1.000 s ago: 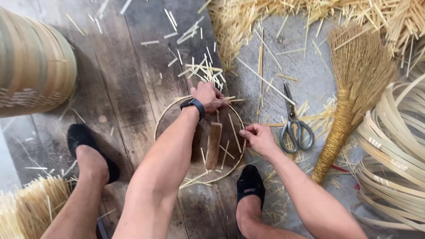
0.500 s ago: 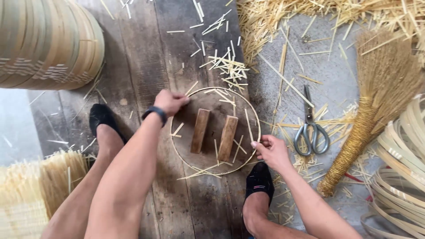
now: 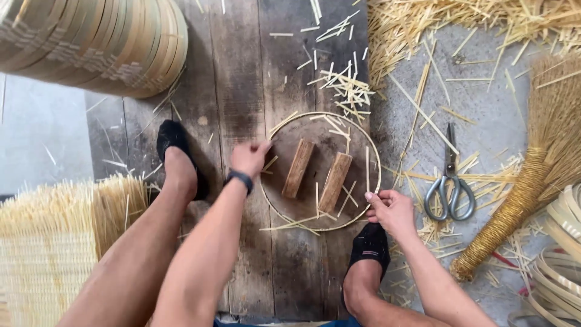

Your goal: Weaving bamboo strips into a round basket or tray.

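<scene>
Hands on one thin bamboo hoop lying flat on the plank floor: left hand, loosely curled, touched its left rim, and right hand pinched its right rim between fingertips. Inside the hoop lay two wooden blocks side by side, with loose bamboo splints strewn across its far rim. Scissors lay just right of the hoop, a straw broom beyond them, stacked bamboo hoops at the floor's far left corner.
</scene>
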